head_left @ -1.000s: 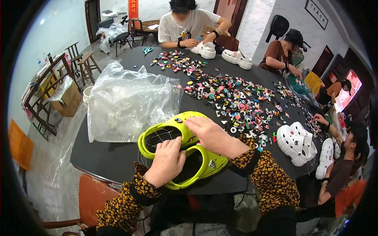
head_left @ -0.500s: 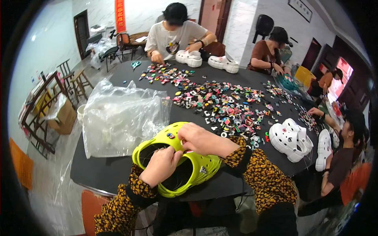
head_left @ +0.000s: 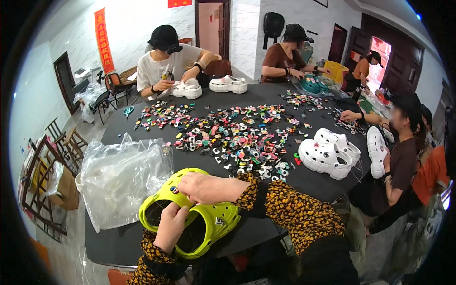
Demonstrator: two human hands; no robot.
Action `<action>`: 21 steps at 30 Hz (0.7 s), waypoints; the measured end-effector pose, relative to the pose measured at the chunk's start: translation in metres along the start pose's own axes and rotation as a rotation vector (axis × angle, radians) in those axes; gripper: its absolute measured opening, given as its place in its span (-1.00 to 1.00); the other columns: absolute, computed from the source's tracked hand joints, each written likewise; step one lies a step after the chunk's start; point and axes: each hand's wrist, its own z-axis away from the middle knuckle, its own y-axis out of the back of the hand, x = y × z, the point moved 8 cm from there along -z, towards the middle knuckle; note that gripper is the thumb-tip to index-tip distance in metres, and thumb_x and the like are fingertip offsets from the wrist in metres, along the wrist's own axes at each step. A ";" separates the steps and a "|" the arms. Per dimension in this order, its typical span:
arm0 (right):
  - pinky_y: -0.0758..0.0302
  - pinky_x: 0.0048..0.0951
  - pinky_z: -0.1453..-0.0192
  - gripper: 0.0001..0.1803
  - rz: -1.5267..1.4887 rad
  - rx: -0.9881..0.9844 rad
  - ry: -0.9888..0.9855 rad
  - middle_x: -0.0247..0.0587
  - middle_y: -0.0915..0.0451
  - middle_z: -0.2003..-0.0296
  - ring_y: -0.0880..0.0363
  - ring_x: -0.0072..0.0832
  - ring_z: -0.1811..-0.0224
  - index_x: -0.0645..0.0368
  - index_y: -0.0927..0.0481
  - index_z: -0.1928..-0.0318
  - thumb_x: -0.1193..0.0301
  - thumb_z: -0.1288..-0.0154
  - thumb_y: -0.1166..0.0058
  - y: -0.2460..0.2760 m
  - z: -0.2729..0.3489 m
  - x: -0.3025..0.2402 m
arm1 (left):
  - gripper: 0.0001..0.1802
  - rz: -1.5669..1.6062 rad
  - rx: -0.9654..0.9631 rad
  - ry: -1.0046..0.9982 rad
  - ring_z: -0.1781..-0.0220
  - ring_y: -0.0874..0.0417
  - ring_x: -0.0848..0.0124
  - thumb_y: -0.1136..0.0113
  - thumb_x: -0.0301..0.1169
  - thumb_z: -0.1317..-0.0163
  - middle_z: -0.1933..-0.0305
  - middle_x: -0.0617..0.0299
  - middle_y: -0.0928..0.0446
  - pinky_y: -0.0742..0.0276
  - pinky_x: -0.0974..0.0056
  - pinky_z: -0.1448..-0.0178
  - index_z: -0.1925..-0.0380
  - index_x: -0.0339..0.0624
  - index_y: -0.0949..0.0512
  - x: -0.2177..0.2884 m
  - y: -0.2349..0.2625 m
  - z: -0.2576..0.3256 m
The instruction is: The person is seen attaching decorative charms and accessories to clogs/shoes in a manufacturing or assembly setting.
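A pair of lime-green clogs (head_left: 227,219) lies at the near edge of the black table, side by side, with a letter-shaped charm on the right one and a round charm on the left one. My left hand (head_left: 172,225) is closed, thumb and fingers pinching the left clog at its opening's inner edge. Just above it, my right hand (head_left: 206,188) bends over the upper part of that clog, fingers closed. Its fingertips point down onto the clog, and whatever they hold is hidden.
Many small colourful shoe charms (head_left: 237,135) spread over the table (head_left: 128,247). A clear plastic bag (head_left: 123,183) lies left of the clogs, white clogs (head_left: 327,154) to the right. Across the table, people handle other clogs; scissors (head_left: 128,111) lie at the far left.
The view has swung to the right, so the clogs and my hands appear further left and lower. Both hands stay at the left clog. The person opposite now has both hands at a white clog.
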 end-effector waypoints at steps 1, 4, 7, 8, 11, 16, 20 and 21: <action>-0.43 -0.11 -0.11 -0.64 0.005 0.005 -0.010 0.11 -0.56 0.16 -0.51 0.03 0.01 0.30 -0.50 0.12 0.51 -0.01 -0.21 0.001 -0.001 0.000 | -0.75 -0.001 -0.012 -0.002 0.34 -0.52 0.55 -0.10 -0.44 -0.30 0.33 0.28 -0.59 -0.47 0.34 0.24 0.14 -0.43 -0.55 0.003 0.000 -0.001; -0.45 -0.16 -0.05 -0.67 0.031 0.005 0.016 0.01 -0.54 0.20 -0.49 -0.08 0.06 0.32 -0.49 0.15 0.52 -0.02 -0.20 0.000 -0.001 -0.001 | -0.76 0.310 -0.052 0.257 0.30 -0.57 0.55 -0.12 -0.44 -0.31 0.23 0.31 -0.61 -0.48 0.39 0.20 0.10 -0.36 -0.56 0.001 -0.004 -0.006; -0.45 -0.16 -0.04 -0.70 0.042 0.100 0.051 0.01 -0.55 0.22 -0.50 -0.07 0.07 0.32 -0.49 0.16 0.52 -0.04 -0.18 0.001 0.001 -0.001 | -0.79 0.459 -0.075 0.339 0.27 -0.62 0.51 -0.15 -0.46 -0.28 0.22 0.27 -0.64 -0.51 0.38 0.17 0.14 -0.34 -0.57 -0.006 0.000 -0.014; -0.46 -0.15 -0.04 -0.70 0.042 0.092 0.043 0.01 -0.55 0.22 -0.51 -0.07 0.08 0.32 -0.50 0.15 0.53 -0.05 -0.17 0.000 0.000 -0.001 | -0.81 0.454 -0.050 0.342 0.29 -0.63 0.50 -0.16 -0.50 -0.25 0.24 0.27 -0.64 -0.53 0.35 0.17 0.16 -0.32 -0.58 -0.011 0.003 -0.016; -0.44 -0.09 -0.07 -0.75 -0.020 0.052 0.006 0.10 -0.58 0.19 -0.52 0.04 0.04 0.26 -0.52 0.20 0.54 -0.04 -0.14 0.000 0.000 -0.001 | -0.83 0.484 0.025 0.349 0.34 -0.59 0.54 -0.12 -0.48 -0.24 0.30 0.30 -0.62 -0.47 0.38 0.23 0.21 -0.31 -0.59 -0.009 0.001 -0.013; -0.45 -0.09 -0.06 -0.71 -0.004 0.078 0.034 0.08 -0.57 0.21 -0.54 0.02 0.07 0.25 -0.51 0.19 0.51 -0.02 -0.17 0.001 0.005 0.000 | -0.81 0.334 0.002 0.270 0.44 -0.45 0.62 -0.09 -0.41 -0.25 0.43 0.38 -0.54 -0.31 0.41 0.36 0.31 -0.32 -0.60 -0.008 0.003 -0.018; -0.46 -0.17 -0.03 -0.67 0.103 0.178 0.109 -0.06 -0.51 0.27 -0.50 -0.10 0.10 0.24 -0.47 0.21 0.52 0.05 -0.23 0.009 0.008 -0.012 | -0.83 0.411 0.056 0.318 0.41 -0.50 0.60 -0.10 -0.44 -0.24 0.39 0.36 -0.57 -0.36 0.40 0.33 0.28 -0.30 -0.60 0.001 0.001 -0.013; -0.46 -0.17 -0.02 -0.67 0.104 0.177 0.118 -0.07 -0.49 0.29 -0.50 -0.11 0.12 0.23 -0.47 0.21 0.52 0.05 -0.23 0.009 0.008 -0.014 | -0.84 0.453 0.097 0.371 0.39 -0.54 0.57 -0.10 -0.46 -0.24 0.35 0.33 -0.60 -0.42 0.39 0.30 0.25 -0.30 -0.60 0.007 -0.002 -0.010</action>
